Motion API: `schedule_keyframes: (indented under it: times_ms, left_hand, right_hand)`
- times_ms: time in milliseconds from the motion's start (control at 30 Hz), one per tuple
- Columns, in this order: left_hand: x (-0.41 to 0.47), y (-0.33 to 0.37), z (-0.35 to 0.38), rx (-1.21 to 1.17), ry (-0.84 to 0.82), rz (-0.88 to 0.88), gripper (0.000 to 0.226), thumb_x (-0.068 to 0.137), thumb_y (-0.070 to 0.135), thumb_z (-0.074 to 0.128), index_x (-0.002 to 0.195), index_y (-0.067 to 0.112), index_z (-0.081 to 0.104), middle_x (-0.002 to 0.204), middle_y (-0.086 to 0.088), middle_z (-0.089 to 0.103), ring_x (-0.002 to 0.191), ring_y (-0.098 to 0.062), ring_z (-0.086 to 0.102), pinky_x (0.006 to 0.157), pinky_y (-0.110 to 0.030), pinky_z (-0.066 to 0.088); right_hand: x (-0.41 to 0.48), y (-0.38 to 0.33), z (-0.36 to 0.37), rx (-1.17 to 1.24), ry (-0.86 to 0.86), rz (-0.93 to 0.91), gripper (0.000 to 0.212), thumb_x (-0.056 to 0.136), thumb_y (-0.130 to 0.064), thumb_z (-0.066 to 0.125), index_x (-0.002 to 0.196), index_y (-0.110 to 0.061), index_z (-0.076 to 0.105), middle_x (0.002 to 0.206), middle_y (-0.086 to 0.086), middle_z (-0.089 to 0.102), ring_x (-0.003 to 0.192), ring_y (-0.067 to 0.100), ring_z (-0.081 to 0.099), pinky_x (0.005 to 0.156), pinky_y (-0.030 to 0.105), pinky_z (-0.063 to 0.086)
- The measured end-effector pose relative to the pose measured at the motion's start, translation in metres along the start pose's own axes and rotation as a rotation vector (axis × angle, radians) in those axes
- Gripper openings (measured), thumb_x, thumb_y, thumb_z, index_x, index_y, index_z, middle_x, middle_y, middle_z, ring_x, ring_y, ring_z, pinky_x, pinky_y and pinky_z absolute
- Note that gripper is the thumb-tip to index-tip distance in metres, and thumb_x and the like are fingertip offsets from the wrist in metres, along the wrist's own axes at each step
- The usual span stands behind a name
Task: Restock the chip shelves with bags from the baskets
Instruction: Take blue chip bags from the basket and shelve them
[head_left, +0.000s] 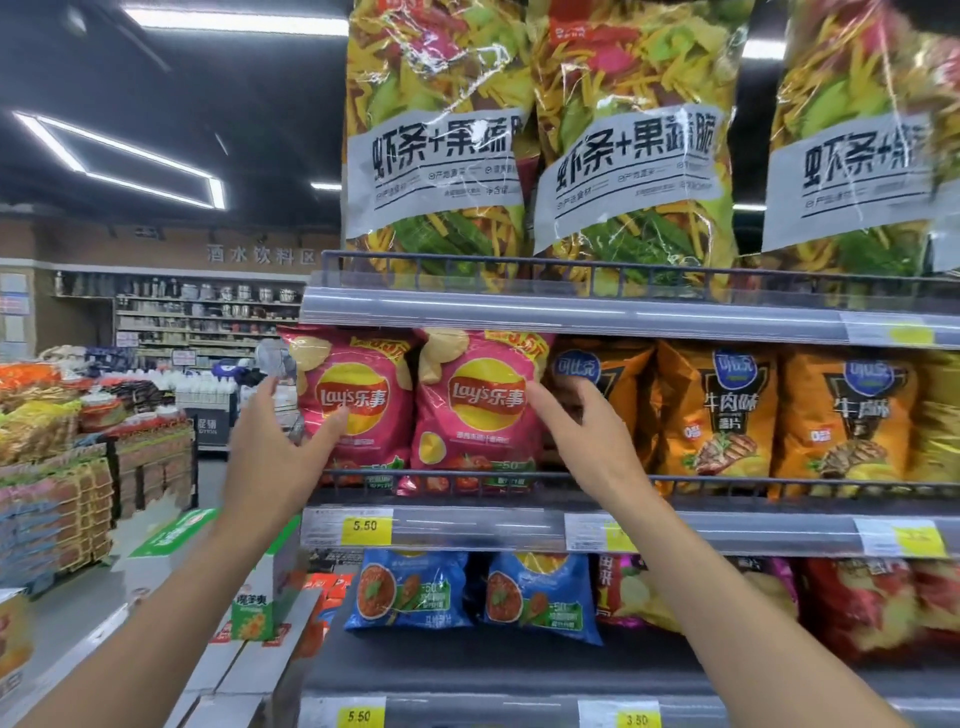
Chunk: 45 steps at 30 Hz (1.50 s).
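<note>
Risk sits mostly with the slick, air-filled packs. Left grip (280, 452), a bare hand spread wide with the thumb lifted apart from the fingers, holds nothing. Its fingertips touch the front of the left pink Lay's bag (358, 410), which stands near the open end of the middle shelf (467, 530). A push too far leftward there could, I judge, tip that bag past the shelf end, where no neighbour props it.

Just beside it, touching at the edges, stands the right pink Lay's bag (478, 410). Both stand upright behind the wire rail (727, 479), long axis vertical, top seals tucked under the shelf above and printed faces turned out toward the aisle.

Right grip (587, 441) is likewise wide and carries nothing. Its straight fingers lie at the right edge of the right bag, in the gap before the orange bags (717, 410).

Squeezing the pair between the two grips may crush the chips. It may also make a bag pop forward over the low rail and drop to the floor. Pressing too deep on the right could knock the first orange bag askew. Whether more bags stand behind the pink pair I cannot tell, and the baskets are out of view.
</note>
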<state>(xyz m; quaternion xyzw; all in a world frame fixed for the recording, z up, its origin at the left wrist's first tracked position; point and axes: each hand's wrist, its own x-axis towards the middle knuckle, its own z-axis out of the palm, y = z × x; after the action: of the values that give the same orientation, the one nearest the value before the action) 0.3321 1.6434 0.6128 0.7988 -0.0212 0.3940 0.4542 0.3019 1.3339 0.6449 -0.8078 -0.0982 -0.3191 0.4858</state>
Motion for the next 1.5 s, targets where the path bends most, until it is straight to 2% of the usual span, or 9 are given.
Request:
schedule_keyframes:
  times_ms: [67,133,200,333,467,600,767,1267,1500]
  left_hand:
    - [-0.021,0.011,0.004,0.097,0.216,0.184,0.068,0.093,0.041,0.074,0.150,0.016,0.044,0.149,-0.009,0.051,0.137,-0.030,0.045,0.111,-0.053,0.041]
    - [-0.041,0.023,0.016,0.177,0.332,0.424,0.047,0.096,0.019,0.072,0.138,0.009,0.056,0.138,-0.012,0.059,0.128,-0.031,0.052,0.109,-0.048,0.041]
    - [-0.053,0.036,0.035,0.214,0.296,0.629,0.033,0.096,0.012,0.065,0.129,0.009,0.065,0.130,-0.009,0.064,0.122,-0.028,0.056,0.107,-0.042,0.042]
    - [-0.077,0.079,0.082,0.186,0.012,0.877,0.028,0.096,0.007,0.058,0.118,0.014,0.074,0.118,0.000,0.068,0.110,-0.018,0.061,0.096,-0.032,0.051]
    - [-0.083,0.109,0.114,0.173,-0.084,0.818,0.029,0.097,0.005,0.062,0.122,0.016,0.073,0.120,0.003,0.067,0.113,-0.014,0.059,0.097,-0.026,0.049]
    - [-0.080,0.116,0.128,0.224,-0.070,0.714,0.032,0.099,0.008,0.060,0.129,0.017,0.069,0.124,0.005,0.063,0.113,-0.016,0.055,0.097,-0.032,0.049]
    - [-0.083,0.119,0.130,0.234,-0.074,0.639,0.032,0.099,0.006,0.061,0.128,0.017,0.069,0.125,0.006,0.063,0.114,-0.016,0.053,0.098,-0.029,0.045]
    - [-0.077,0.116,0.133,0.244,-0.049,0.557,0.030,0.098,0.008,0.064,0.125,0.021,0.069,0.120,0.008,0.061,0.113,-0.012,0.049,0.098,-0.025,0.040]
    - [-0.072,0.116,0.134,0.228,-0.052,0.572,0.022,0.098,0.007,0.063,0.111,0.022,0.074,0.114,0.009,0.061,0.112,-0.014,0.052,0.099,-0.028,0.041]
  right_hand:
    - [-0.007,0.015,-0.023,-0.110,0.128,-0.082,0.042,0.092,-0.058,0.064,0.125,-0.031,0.060,0.119,-0.015,0.062,0.098,0.000,0.063,0.088,0.033,0.057]
    - [-0.006,0.029,-0.043,-0.293,0.205,-0.180,0.027,0.098,-0.034,0.064,0.123,-0.028,0.061,0.120,-0.010,0.059,0.088,0.001,0.064,0.079,0.032,0.057]
    - [0.003,0.036,-0.051,-0.437,0.183,-0.283,0.031,0.099,-0.023,0.061,0.130,-0.024,0.060,0.128,-0.006,0.055,0.087,0.009,0.065,0.078,0.037,0.058]
    - [0.021,0.034,-0.046,-0.627,0.085,-0.412,0.041,0.100,-0.019,0.058,0.141,-0.019,0.052,0.146,0.002,0.045,0.090,0.030,0.069,0.078,0.049,0.059]
    - [0.040,0.027,-0.045,-0.788,0.099,-0.441,0.046,0.097,-0.018,0.061,0.141,-0.022,0.051,0.155,0.007,0.041,0.092,0.042,0.070,0.074,0.050,0.060]
    - [0.058,0.033,-0.055,-0.868,0.066,-0.395,0.047,0.096,-0.020,0.062,0.141,-0.029,0.052,0.143,0.008,0.051,0.100,0.045,0.064,0.080,0.048,0.053]
    - [0.074,0.041,-0.069,-0.836,0.060,-0.398,0.031,0.094,-0.014,0.061,0.120,-0.029,0.065,0.114,0.004,0.063,0.096,0.038,0.065,0.078,0.038,0.048]
    - [0.109,0.044,-0.107,-0.631,-0.146,-0.328,0.022,0.106,-0.022,0.049,0.124,-0.017,0.061,0.123,0.014,0.065,0.109,0.034,0.060,0.077,0.030,0.037]
    - [0.110,0.037,-0.113,-0.634,-0.221,-0.375,0.022,0.106,-0.025,0.051,0.124,-0.020,0.062,0.110,0.007,0.062,0.097,0.027,0.056,0.076,0.032,0.040]
